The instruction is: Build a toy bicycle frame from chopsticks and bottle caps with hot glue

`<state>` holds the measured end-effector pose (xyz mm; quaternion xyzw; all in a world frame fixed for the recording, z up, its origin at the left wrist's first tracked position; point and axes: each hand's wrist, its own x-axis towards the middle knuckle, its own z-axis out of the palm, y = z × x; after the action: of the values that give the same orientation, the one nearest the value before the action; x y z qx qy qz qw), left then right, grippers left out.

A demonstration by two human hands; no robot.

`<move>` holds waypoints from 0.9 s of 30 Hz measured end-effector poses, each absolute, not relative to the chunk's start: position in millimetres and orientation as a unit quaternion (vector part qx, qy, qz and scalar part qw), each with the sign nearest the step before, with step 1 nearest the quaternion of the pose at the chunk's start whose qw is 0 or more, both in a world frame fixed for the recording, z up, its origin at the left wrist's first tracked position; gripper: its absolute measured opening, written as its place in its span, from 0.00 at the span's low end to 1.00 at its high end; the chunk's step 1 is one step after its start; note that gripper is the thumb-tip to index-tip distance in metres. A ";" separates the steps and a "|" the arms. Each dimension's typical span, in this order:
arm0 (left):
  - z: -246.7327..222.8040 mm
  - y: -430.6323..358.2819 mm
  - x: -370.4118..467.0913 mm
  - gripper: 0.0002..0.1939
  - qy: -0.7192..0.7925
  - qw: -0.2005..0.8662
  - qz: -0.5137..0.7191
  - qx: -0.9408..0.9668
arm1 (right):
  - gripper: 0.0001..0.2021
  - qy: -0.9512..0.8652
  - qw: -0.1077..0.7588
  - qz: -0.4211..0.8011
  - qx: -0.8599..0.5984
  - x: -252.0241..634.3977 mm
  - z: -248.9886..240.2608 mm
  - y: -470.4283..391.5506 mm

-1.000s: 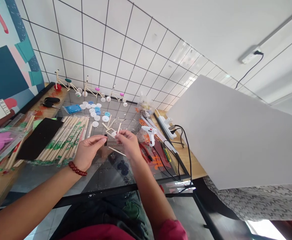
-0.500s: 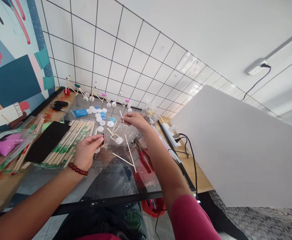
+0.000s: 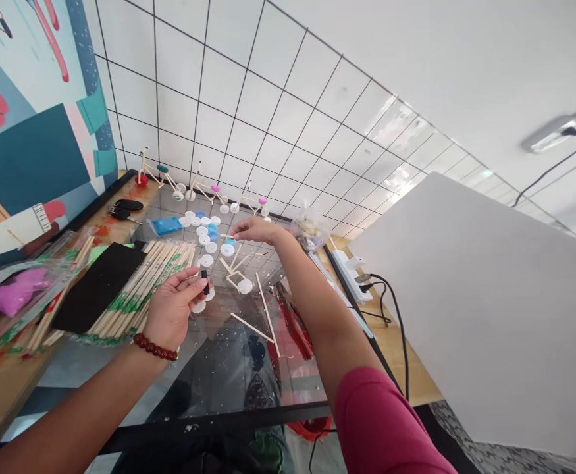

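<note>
Here, a small black strip (image 3: 205,282), matt-looking, narrow and straight-edged, stands nearly upright over the glass tabletop (image 3: 209,368), pinched between the left hand's (image 3: 169,308) thumb and fingers. The right hand (image 3: 255,230) grips a short, pale stick (image 3: 226,236) (only one end shows) near the blue and white discs. Just below it lies an angular wooden frame (image 3: 230,272) with a white wheel (image 3: 245,286).
</note>
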<state>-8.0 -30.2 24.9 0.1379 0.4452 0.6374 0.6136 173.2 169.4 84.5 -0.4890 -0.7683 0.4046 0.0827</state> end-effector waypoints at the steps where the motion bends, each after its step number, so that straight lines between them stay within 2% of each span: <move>1: 25.4 -30.2 -7.9 0.16 0.447 0.616 0.635 0.134 | 0.05 -0.774 0.069 0.408 -0.480 171.4 82.5 172.3; 11: 26.8 -29.9 -5.1 0.16 0.445 0.632 0.627 0.098 | 0.04 -0.818 -0.023 0.373 -0.438 157.0 72.7 182.7; 14: 25.8 -30.0 -5.1 0.17 0.443 0.633 0.627 0.105 | 0.03 -0.816 -0.015 0.362 -0.450 156.5 80.0 180.5; 16: 24.5 -30.5 -5.2 0.16 0.445 0.637 0.620 0.111 | 0.03 -0.811 0.052 0.343 -0.471 161.4 92.8 172.2; 20: 23.1 -32.1 -5.5 0.12 0.445 0.655 0.598 0.120 | 0.06 -0.788 0.273 0.276 -0.479 178.4 124.7 117.5; 23: 22.8 -33.8 -4.5 0.10 0.439 0.675 0.578 0.130 | 0.06 -0.793 0.313 0.219 -0.475 186.7 125.5 45.3; 27: 20.1 -37.9 0.0 0.10 0.435 0.697 0.550 0.152 | 0.06 -0.797 0.376 0.117 -0.459 188.0 80.8 -37.7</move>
<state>0.0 -37.9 20.1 0.1517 0.4354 0.5498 0.6965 188.0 -37.7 80.8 -0.4589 -0.7965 0.1173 0.3758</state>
